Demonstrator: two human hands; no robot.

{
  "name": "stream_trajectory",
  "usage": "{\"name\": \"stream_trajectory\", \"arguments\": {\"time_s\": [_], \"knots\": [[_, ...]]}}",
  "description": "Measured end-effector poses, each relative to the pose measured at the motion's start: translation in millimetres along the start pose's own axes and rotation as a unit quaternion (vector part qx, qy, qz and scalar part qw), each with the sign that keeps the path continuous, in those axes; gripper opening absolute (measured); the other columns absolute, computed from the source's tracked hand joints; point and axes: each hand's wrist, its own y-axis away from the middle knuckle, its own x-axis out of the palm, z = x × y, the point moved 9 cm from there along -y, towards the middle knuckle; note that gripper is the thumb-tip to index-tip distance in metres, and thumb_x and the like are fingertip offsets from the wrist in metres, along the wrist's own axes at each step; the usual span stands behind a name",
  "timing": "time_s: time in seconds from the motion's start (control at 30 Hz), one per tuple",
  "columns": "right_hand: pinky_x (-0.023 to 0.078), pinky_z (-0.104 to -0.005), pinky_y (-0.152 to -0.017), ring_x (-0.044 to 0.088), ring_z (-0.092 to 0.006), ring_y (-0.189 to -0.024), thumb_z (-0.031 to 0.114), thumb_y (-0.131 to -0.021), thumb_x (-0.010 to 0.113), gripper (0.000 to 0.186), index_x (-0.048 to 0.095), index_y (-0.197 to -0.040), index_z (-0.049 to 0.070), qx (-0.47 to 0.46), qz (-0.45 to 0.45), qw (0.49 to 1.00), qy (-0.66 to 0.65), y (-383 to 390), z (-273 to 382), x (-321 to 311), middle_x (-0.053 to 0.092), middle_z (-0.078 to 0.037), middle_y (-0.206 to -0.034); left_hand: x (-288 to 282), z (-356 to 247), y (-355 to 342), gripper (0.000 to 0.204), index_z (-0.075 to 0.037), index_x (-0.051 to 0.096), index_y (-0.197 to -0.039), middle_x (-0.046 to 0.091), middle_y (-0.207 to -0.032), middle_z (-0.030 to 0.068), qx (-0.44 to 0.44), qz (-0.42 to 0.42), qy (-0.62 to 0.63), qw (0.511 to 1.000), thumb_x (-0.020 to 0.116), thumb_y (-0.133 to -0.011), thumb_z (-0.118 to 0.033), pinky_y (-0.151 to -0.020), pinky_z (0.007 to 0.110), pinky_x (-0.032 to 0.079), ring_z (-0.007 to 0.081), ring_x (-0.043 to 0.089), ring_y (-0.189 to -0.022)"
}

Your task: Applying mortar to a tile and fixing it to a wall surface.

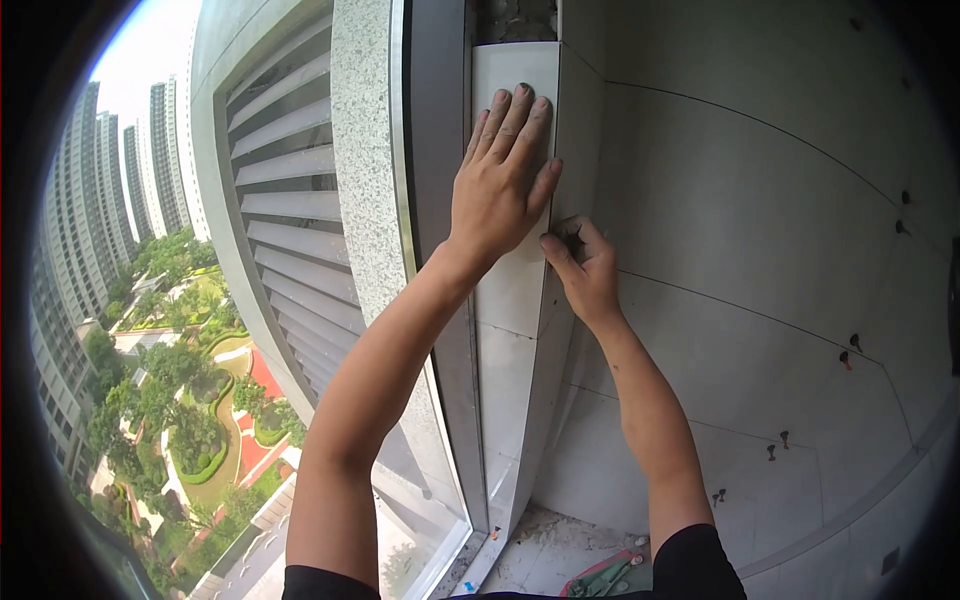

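My left hand (500,175) lies flat, fingers stretched out, on a narrow pale tile (510,70) on the column beside the dark window frame (440,140). My right hand (585,260) is lower, at the column's right edge, its fingers curled in and its thumb at the corner; what, if anything, they grip is hidden. Above the tile is a patch of rough grey mortar (515,18). A lower tile (500,385) continues down the column.
A large tiled wall (740,210) with small red-and-black clips (852,345) fills the right. Outside at left are louvres (285,205), towers and gardens. On the dusty floor (540,555) lies a green-and-red bag or cloth (595,580).
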Motion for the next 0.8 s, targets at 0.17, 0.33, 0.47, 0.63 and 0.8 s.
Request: {"name": "stream_trajectory", "arguments": {"time_s": [0.17, 0.33, 0.47, 0.63, 0.8], "knots": [[0.04, -0.0253, -0.065, 0.049, -0.0041, -0.072, 0.038, -0.107, 0.081, 0.04, 0.063, -0.098, 0.004, 0.001, 0.008, 1.0, 0.0, -1.6, 8.3, 9.3, 0.058, 0.006, -0.079, -3.8, 0.4, -11.8, 0.067, -0.009, 0.049, -0.17, 0.046, -0.176, 0.0175, 0.019, -0.017, -0.013, 1.0, 0.067, -0.11, -0.034, -0.136, 0.054, 0.03, 0.0399, 0.037, -0.166], [0.041, -0.0248, -0.065, 0.051, -0.0041, -0.072, 0.04, -0.108, 0.08, 0.041, 0.063, -0.099, 0.004, 0.005, 0.0, 1.0, 0.008, -1.6, 22.1, 0.8, 0.058, 0.005, -0.078, -14.4, -10.8, -21.2, 0.067, -0.01, 0.05, -0.169, 0.046, -0.176, 0.0163, 0.017, 0.018, 0.009, 1.0, 0.068, -0.109, -0.034, -0.136, 0.053, 0.03, 0.0387, 0.037, -0.166], [0.044, -0.026, -0.063, 0.054, -0.0056, -0.069, 0.044, -0.11, 0.077, 0.043, 0.065, -0.1, 0.003, 0.016, 0.014, 0.999, 0.049, 4.3, 15.4, 5.9, 0.06, 0.004, -0.077, -18.8, 2.3, -18.2, 0.068, -0.011, 0.049, -0.168, 0.045, -0.176, 0.0152, 0.02, 0.077, 0.03, 0.996, 0.071, -0.107, -0.029, -0.137, 0.054, 0.031, 0.04, 0.035, -0.166], [0.05, -0.0279, -0.059, 0.063, -0.0077, -0.065, 0.047, -0.111, 0.073, 0.047, 0.069, -0.096, 0.002, 0.046, -0.027, 0.995, 0.081, -7.2, 26.8, -11.5, 0.067, 0.001, -0.077, -18.1, 5.3, 9.7, 0.076, -0.016, 0.041, -0.173, 0.035, -0.181, 0.0157, -0.015, 0.08, 0.075, 0.994, 0.075, -0.106, -0.027, -0.137, 0.052, 0.031, 0.0393, 0.029, -0.169], [0.052, -0.0277, -0.059, 0.069, -0.0089, -0.065, 0.048, -0.111, 0.072, 0.049, 0.071, -0.093, 0.003, -0.009, -0.038, 0.971, 0.237, -65.1, 95.6, -14.1, 0.068, 0.001, -0.073, -18.1, 1.9, 55.5, 0.082, -0.014, 0.042, -0.173, 0.029, -0.182, 0.0225, -0.042, 0.106, 0.079, 0.99, 0.08, -0.103, -0.033, -0.136, 0.051, 0.032, 0.0428, 0.026, -0.169]]}}
